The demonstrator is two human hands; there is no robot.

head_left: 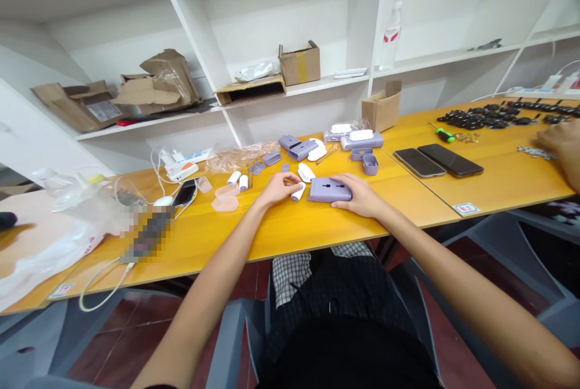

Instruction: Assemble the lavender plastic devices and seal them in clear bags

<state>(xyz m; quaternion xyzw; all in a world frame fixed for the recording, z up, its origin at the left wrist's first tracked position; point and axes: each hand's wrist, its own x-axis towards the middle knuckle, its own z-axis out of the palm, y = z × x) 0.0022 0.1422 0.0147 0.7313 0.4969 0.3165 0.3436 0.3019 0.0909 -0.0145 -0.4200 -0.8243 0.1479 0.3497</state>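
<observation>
My left hand (280, 188) has its fingers closed on a small white cylinder (298, 193) just above the table. My right hand (360, 196) grips the right end of a purple plastic casing (324, 192), which has dark slots in its upper face. The cylinder is close to the casing's left end. Right behind them lies a white curved plastic part (306, 172). Two more white cylinders (243, 182) stand or lie left of my left hand, beside pale pink flat pieces (225, 197). Small purple cups (370, 165) are behind my right hand.
Farther back are more purple casings (302, 148), a spring (327, 154) and clear plastic wrap (240, 156). Two phones (451, 160), a green screwdriver (444, 135) and black parts (492, 116) lie to the right. Another person's hand (564, 147) is at the right edge.
</observation>
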